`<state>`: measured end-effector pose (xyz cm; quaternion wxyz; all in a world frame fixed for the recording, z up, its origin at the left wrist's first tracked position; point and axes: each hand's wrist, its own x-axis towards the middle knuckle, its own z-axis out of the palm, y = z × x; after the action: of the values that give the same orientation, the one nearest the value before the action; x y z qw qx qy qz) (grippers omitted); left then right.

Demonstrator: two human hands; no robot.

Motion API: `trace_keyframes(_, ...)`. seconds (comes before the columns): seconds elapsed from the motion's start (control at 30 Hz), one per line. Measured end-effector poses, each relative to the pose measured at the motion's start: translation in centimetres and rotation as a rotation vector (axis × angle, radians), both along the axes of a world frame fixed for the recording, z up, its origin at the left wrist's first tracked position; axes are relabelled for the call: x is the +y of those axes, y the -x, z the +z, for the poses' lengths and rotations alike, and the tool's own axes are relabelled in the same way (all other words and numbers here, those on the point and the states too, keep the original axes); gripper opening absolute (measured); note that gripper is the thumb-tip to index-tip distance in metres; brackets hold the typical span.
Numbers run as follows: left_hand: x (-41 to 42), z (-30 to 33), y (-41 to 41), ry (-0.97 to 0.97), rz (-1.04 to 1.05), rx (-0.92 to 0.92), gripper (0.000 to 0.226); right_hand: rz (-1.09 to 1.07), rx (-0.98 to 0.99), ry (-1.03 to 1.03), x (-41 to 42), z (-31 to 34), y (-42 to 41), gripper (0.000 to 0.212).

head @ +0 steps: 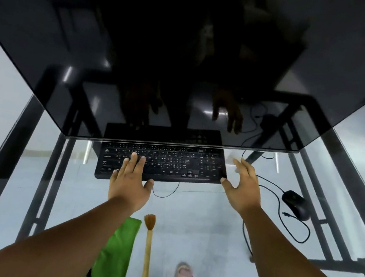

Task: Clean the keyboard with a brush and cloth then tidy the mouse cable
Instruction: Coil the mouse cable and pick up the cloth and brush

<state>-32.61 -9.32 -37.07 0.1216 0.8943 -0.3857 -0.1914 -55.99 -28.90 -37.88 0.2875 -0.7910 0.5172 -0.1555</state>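
The black keyboard [162, 165] is lying on a glass table [198, 225], with its far edge just under the lower edge of a large dark monitor [190, 55]. I am taking the keyboard as the landmark for all places here.

The left hand [129, 182] is resting flat on the left part of the keyboard, its fingers [134, 158] straight on the keys and its thumb at the near edge; it is grasping nothing. The right hand [242, 188] is hovering just beside the right end of the keyboard with fingers spread and relaxed, also holding nothing. I cannot tell whether its thumb is touching the keyboard's corner.

The brush [148, 248], with a pale wooden handle and brown bristles pointing toward the keyboard, is lying on the glass nearer to the person than the keyboard. The green cloth [116, 255] is lying just beside the brush, on its left. The black mouse [296, 204] is sitting to the right of the keyboard, well apart from it, and its cable [283, 223] is running in loose loops over the glass.

To my judgement, the cleaning is not yet begun, because both tools are lying untouched. The hands seem to be positioning or steadying the keyboard. The next move is probably calling for one hand to come back toward the person and take the brush by its handle, while the other is keeping the keyboard from sliding on the smooth glass.
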Motion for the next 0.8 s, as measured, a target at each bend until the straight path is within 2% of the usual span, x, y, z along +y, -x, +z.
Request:
trace_keyframes(0.27,-6.8,-0.4,8.3,-0.042,-0.096,-0.007,0.071,-0.055,-0.015,0.009,-5.5,0.8,8.3,0.059)
trace_keyframes(0.53,-11.9,-1.5,14.9,-0.089,-0.153,-0.029,0.072,-0.087,0.288,-0.070,-8.9,0.4,16.4,0.065)
trace_keyframes(0.6,-12.6,-1.7,15.5,-0.103,-0.152,-0.034,0.071,-0.107,0.314,-0.084,-9.0,-0.1,17.4,0.065)
trace_keyframes(0.7,-13.3,-1.9,15.6,-0.138,-0.160,-0.046,0.071,-0.115,0.237,-0.084,-9.3,-1.1,18.0,0.059)
trace_keyframes(0.8,-13.6,-2.1,15.3,-0.157,-0.160,-0.079,0.071,-0.148,0.080,-0.107,-9.7,-1.5,17.1,0.052)
